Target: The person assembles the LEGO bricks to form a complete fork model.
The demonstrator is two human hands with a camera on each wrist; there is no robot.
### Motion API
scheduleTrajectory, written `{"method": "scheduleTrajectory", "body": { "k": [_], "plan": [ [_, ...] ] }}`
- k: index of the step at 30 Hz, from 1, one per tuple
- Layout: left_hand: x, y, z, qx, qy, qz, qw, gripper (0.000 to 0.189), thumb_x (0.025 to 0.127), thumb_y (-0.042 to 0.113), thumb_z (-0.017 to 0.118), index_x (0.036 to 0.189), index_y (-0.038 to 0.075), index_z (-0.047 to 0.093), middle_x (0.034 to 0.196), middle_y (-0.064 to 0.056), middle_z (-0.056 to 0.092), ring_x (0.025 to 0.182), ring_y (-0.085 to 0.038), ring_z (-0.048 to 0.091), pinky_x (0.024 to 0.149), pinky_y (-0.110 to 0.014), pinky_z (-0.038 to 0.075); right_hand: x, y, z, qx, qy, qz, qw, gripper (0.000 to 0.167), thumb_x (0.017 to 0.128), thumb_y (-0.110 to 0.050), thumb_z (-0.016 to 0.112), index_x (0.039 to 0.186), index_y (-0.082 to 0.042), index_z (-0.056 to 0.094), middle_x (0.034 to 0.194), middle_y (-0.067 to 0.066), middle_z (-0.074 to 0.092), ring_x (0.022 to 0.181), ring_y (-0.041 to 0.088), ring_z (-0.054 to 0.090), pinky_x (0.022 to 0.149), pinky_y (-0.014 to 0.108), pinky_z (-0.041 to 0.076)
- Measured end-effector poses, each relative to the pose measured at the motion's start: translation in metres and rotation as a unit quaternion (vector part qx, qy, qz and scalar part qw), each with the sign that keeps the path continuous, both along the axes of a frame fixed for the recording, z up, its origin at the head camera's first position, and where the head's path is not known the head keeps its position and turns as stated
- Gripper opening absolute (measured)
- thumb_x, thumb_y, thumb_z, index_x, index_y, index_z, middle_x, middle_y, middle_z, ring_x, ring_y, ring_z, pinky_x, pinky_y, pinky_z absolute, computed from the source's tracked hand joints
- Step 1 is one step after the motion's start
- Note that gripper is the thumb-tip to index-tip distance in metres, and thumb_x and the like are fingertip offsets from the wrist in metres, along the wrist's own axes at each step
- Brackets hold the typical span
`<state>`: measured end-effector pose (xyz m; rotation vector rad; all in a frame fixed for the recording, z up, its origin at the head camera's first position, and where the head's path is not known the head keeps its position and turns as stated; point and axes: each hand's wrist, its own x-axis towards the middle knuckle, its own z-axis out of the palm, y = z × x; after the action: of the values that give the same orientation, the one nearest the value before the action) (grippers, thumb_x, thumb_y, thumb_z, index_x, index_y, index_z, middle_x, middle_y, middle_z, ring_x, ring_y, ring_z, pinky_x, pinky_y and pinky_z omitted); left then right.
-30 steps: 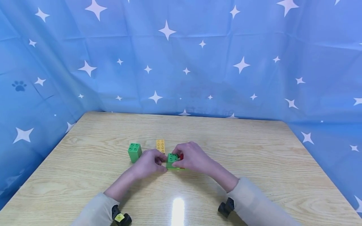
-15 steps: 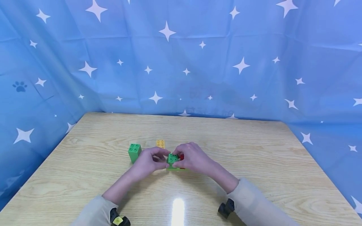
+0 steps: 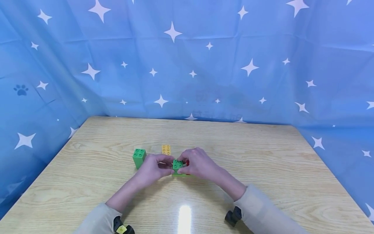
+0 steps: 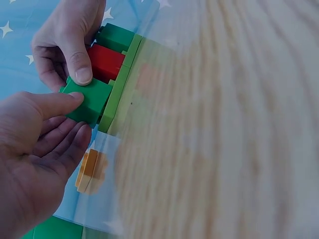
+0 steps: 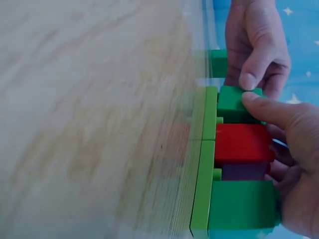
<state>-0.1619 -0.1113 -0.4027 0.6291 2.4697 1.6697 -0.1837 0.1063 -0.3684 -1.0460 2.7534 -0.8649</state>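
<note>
Between both hands is a green brick [image 3: 177, 165], at the left end of a light-green base [image 5: 203, 169] of flat plates. My left hand [image 3: 154, 168] pinches this brick, thumb on its near side and fingers behind. My right hand [image 3: 200, 164] grips the same brick from the right, its thumb tip close to the left thumb. Whether the brick is fully seated on the base cannot be told. A red brick [image 5: 242, 142] stands on the base beside it, with a purple piece [image 5: 244, 171] behind. Another green brick [image 5: 241, 204] occupies the base's right end, hidden by my right hand in the head view.
A tall green block [image 3: 139, 158] stands on the wooden table [image 3: 251, 146] left of my left hand. Beyond that hand lies a yellow studded plate [image 3: 166, 149], partly covered by it. A blue star-printed cloth [image 3: 187, 58] hangs behind the table.
My left hand has moved slightly right and taken hold of the green brick. The brick's top has shifted a little to the left, while my right hand stays nearly in place.
</note>
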Motion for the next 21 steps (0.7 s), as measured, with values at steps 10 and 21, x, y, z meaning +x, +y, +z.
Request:
{"method": "scheduleTrajectory", "body": {
  "k": [10,21],
  "plan": [
    [-0.0009,-0.0023,-0.0067,0.011,0.008,-0.011,0.9998,0.031,0.085,-0.007,0.078,0.115,-0.008,0.071,0.101,-0.015,0.075,0.092,-0.023,0.074,0.081,-0.028,0.060,-0.0015,-0.0028,-0.0023,-0.005,0.001,0.009,0.9999,0.029,0.082,-0.019,0.089,0.106,-0.006,0.078,0.089,-0.002,0.074,0.072,0.003,0.061,0.063,0.022,0.051],
    [-0.0008,-0.0026,-0.0082,0.017,0.014,-0.006,0.9997,0.028,0.085,-0.007,0.078,0.112,-0.006,0.072,0.099,-0.013,0.075,0.091,-0.023,0.074,0.080,-0.027,0.060,-0.0039,-0.0044,-0.0007,-0.030,-0.071,-0.013,0.9969,0.026,0.082,-0.015,0.089,0.104,-0.007,0.078,0.088,-0.002,0.074,0.075,0.005,0.065,0.065,0.024,0.056]
  ]
}}
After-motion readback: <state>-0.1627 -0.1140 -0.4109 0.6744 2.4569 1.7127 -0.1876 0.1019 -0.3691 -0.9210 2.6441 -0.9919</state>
